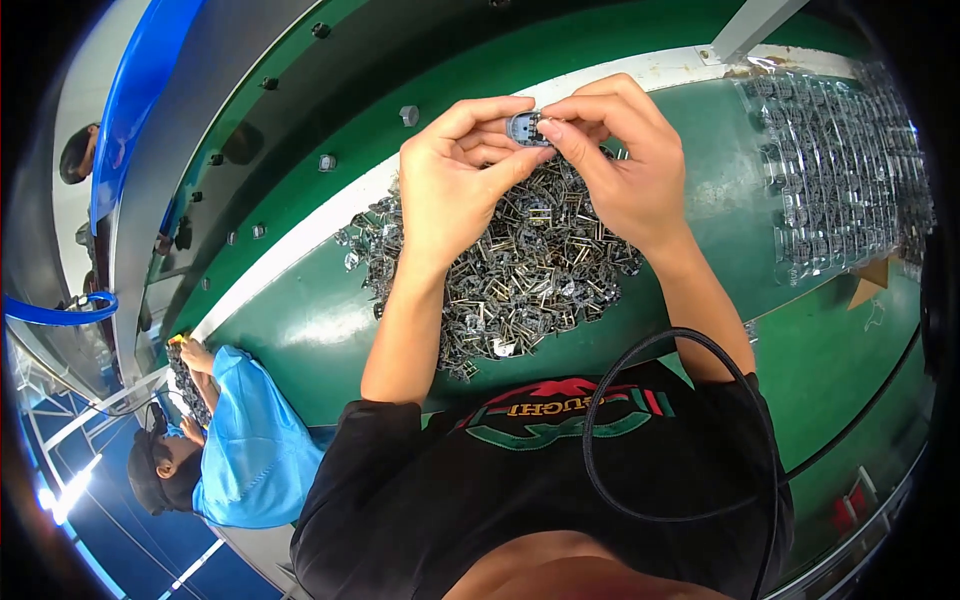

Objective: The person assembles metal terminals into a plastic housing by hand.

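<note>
While pinching grey shell (517,129) btwn nearly closed L fingers (488,106) & R fingers (573,142), treat as prob. light, stiff, slick; hold by rim.

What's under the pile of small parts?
Green tabletop shows beside the pile and likely runs beneath, but the surface directly under is covered. Left hand and right hand hide some of the pile.
</note>
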### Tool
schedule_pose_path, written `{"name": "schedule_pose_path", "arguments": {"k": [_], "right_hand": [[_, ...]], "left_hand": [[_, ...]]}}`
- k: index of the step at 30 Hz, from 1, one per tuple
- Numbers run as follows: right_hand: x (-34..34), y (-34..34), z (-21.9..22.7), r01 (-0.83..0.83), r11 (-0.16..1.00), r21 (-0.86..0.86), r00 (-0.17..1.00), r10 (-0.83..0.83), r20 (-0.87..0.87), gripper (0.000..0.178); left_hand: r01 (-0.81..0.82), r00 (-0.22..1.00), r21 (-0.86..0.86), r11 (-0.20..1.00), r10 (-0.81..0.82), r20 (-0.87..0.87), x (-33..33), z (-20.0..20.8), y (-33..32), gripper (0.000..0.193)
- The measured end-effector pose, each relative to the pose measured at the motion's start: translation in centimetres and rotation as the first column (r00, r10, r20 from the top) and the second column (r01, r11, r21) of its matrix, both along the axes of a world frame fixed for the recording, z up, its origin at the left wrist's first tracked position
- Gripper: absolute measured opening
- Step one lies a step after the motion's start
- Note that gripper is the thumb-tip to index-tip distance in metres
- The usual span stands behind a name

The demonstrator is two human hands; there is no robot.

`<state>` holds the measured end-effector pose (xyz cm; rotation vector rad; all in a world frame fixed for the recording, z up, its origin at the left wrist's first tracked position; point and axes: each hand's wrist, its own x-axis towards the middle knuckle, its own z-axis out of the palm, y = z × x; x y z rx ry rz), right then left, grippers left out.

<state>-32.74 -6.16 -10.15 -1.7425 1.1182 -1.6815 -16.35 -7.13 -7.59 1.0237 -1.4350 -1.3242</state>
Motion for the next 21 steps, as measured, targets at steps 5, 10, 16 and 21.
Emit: {"name": "schedule_pose_path", "arguments": {"k": [5, 10, 16, 21], "right_hand": [[0.3, 0.1, 0.1, -0.005, 1.0, -0.007, 1.0, 0.005, -0.003, 0.009], [0.3, 0.2, 0.1, 0.011, 1.0, -0.013, 0.997, -0.012, -0.078, 0.009], [0.4, -0.4, -1.1, -0.196, 0.923, 0.333, 0.954, 0.101, 0.281, 0.017], [0.0, -0.3, -0.8, -0.276, 0.868, 0.412, 0.93, 0.133, 0.344, 0.019]], "left_hand": [[-0.024, 0.999, -0.065, 0.998, 0.026, 0.035, -0.3, -0.3, 0.3, 0.035], [0.005, 0.999, -0.077, 0.997, -0.001, 0.043, -0.3, -0.1, 0.2, 0.034], [-0.005, 0.997, -0.005, 1.0, 0.005, -0.077, 0.0, -0.8, -0.3, 0.026], [-0.029, 0.998, 0.108, 0.994, 0.035, -0.056, -0.4, -0.8, -1.1, 0.02]]}}
